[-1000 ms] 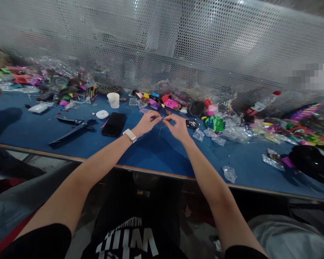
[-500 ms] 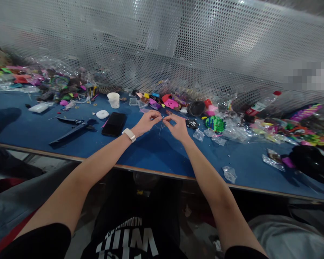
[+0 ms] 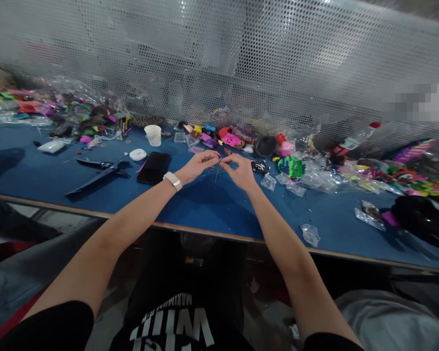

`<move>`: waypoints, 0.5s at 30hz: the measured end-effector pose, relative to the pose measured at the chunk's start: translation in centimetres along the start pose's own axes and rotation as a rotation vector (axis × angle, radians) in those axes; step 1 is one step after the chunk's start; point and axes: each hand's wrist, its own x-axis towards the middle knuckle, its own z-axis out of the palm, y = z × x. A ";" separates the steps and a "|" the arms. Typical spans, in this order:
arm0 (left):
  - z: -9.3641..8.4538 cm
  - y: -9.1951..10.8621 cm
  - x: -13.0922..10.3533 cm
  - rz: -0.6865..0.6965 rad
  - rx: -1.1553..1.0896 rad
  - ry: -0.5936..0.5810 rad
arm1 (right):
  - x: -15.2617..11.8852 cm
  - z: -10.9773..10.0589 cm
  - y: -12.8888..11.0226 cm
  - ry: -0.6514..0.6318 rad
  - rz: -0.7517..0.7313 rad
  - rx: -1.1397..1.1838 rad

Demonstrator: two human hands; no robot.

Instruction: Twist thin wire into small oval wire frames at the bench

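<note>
Both hands meet above the blue table, fingertips close together. My left hand (image 3: 201, 164), with a pale band on the wrist, pinches a thin light strand, thread or fine wire. The fingers of my right hand (image 3: 239, 170) close on the same thin strand (image 3: 216, 174), whose loose end hangs below the fingertips. Whether a small piece sits between the fingertips I cannot make out. A black phone (image 3: 153, 167) lies to the left of my left hand, and a black packet with white marks (image 3: 260, 166) lies just right of my right hand.
Scissors (image 3: 100, 174), a white case (image 3: 137, 154) and a white cup (image 3: 153, 135) stand on the left. Colourful pieces and plastic bags line the perforated metal panel (image 3: 205, 58). A bottle (image 3: 354, 140), a green-blue piece (image 3: 291, 167) and a black object (image 3: 422, 222) are on the right.
Both hands stay nearly in place, with the fingertips shifting slightly around the strand. At the far left edge, another person's hand has mostly gone out of view.
</note>
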 end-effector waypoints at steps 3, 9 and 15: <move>-0.2 0.4 -0.1 -0.002 -0.019 -0.030 | 0.0 0.1 0.1 -0.007 -0.002 0.011; -0.7 1.2 -0.2 0.009 -0.011 -0.101 | 0.2 0.0 -0.4 -0.026 0.018 0.008; -1.2 2.3 -0.3 0.023 0.009 -0.201 | 0.3 0.0 -0.9 -0.062 0.036 0.018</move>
